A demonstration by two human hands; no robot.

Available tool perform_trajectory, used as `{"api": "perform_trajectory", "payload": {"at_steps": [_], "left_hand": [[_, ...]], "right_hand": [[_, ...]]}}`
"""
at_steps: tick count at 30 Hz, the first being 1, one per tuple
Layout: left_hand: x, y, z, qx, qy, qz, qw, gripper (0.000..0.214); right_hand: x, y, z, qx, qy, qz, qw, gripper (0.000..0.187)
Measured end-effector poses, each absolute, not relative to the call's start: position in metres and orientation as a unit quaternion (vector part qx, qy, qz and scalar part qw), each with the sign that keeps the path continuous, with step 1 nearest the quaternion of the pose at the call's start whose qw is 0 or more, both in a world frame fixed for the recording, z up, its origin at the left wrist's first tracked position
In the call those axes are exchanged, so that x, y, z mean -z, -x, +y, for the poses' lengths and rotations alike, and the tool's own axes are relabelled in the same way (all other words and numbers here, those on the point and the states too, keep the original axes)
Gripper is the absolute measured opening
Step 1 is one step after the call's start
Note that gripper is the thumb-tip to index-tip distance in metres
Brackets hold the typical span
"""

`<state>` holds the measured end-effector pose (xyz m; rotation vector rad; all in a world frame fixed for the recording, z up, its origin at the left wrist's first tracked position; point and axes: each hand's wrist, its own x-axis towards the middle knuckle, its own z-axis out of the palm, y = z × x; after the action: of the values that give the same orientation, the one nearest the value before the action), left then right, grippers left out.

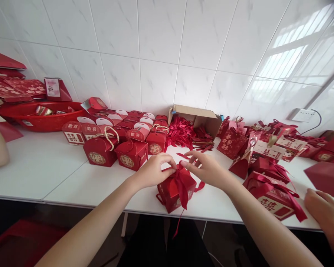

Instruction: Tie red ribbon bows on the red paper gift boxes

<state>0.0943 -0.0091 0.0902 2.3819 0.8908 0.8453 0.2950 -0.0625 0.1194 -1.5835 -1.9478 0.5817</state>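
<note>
A red gift box (169,196) with gold print stands near the table's front edge, right before me. On its top lies a dark red ribbon (181,185), one tail hanging down past the table edge. My left hand (156,168) comes in from the left, its thumb and forefinger pinched on the ribbon above the lid. From the right, my right hand (204,168) has its thumb and fingertips closed on the ribbon at the same spot. The ribbon's knot or loop is partly hidden by my fingers.
An open cardboard box (200,111) with loose red ribbons (180,129) sits against the wall. Rows of red boxes (100,150) stand left; ribboned boxes (275,196) stand right. A red basin (52,118) is far left. Another person's hand (321,209) rests at the right edge.
</note>
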Motion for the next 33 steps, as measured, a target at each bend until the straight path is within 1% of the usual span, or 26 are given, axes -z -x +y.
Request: {"api": "perform_trajectory", "payload": {"at_steps": [2,4,5,7,8,10,12,14,16,19,21,27,28,30,33], "left_hand": [[-0.096,-0.095,-0.011,-0.29,-0.872,0.323,0.228,0.009],[-0.101,-0.096,-0.012,-0.276,-0.88,0.321,0.215,0.01],[-0.103,-0.097,-0.013,-0.269,-0.886,0.319,0.202,0.011],[-0.106,-0.097,-0.013,-0.255,-0.896,0.315,0.179,0.013],[-0.108,-0.096,-0.012,-0.248,-0.9,0.314,0.172,0.013],[-0.109,-0.096,-0.01,-0.234,-0.906,0.315,0.161,0.015],[-0.108,-0.095,-0.008,-0.22,-0.91,0.32,0.143,0.018],[-0.108,-0.095,-0.005,-0.207,-0.915,0.325,0.117,0.02],[-0.11,-0.095,-0.002,-0.191,-0.921,0.327,0.089,0.022],[-0.114,-0.094,0.0,-0.171,-0.927,0.329,0.058,0.024],[-0.116,-0.093,0.0,-0.165,-0.927,0.331,0.067,0.022],[-0.117,-0.092,-0.002,-0.14,-0.924,0.316,0.161,0.002],[-0.117,-0.092,-0.002,-0.133,-0.926,0.311,0.166,0.003],[-0.115,-0.092,0.0,-0.122,-0.928,0.303,0.182,0.012],[-0.112,-0.091,0.003,-0.115,-0.919,0.294,0.234,0.022]], "right_hand": [[-0.113,-0.296,-0.045,-0.303,0.568,-0.71,0.287,0.03],[-0.106,-0.297,-0.035,-0.36,0.526,-0.71,0.299,0.017],[-0.104,-0.298,-0.033,-0.367,0.505,-0.717,0.311,0.012],[-0.1,-0.3,-0.035,-0.341,0.464,-0.746,0.334,0.006],[-0.099,-0.301,-0.039,-0.311,0.446,-0.769,0.338,0.008],[-0.096,-0.304,-0.047,-0.231,0.415,-0.819,0.323,0.025],[-0.093,-0.306,-0.053,-0.156,0.395,-0.859,0.287,0.04],[-0.088,-0.307,-0.056,-0.11,0.385,-0.881,0.251,0.045],[-0.085,-0.309,-0.056,-0.089,0.372,-0.896,0.227,0.044],[-0.081,-0.311,-0.053,-0.084,0.345,-0.907,0.225,0.038],[-0.08,-0.313,-0.051,-0.091,0.328,-0.91,0.237,0.036],[-0.073,-0.316,-0.047,-0.078,0.312,-0.905,0.28,0.051],[-0.072,-0.317,-0.047,-0.079,0.308,-0.904,0.286,0.053],[-0.071,-0.317,-0.046,-0.096,0.302,-0.901,0.297,0.054],[-0.071,-0.318,-0.045,-0.133,0.301,-0.891,0.312,0.055]]}}
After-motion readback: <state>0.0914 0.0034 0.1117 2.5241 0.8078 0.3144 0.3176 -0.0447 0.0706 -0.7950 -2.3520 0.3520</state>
